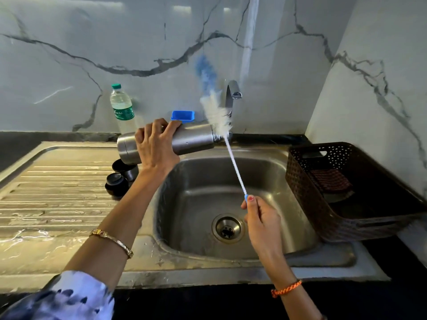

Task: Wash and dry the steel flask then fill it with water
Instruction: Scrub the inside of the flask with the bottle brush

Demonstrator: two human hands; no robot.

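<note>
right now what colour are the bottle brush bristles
White near the handle, blue toward the tip of the bottle brush, seen from the head view.

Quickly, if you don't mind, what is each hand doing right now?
Left hand: grips the steel flask, held sideways over the sink.
Right hand: pinches the handle end of the bottle brush.

The steel flask [184, 140] is held on its side above the sink's [231, 192] left rim, uncapped, its mouth pointing right. A blurred bottle brush [217, 112], white and blue bristled, is seen just outside the mouth.
</note>
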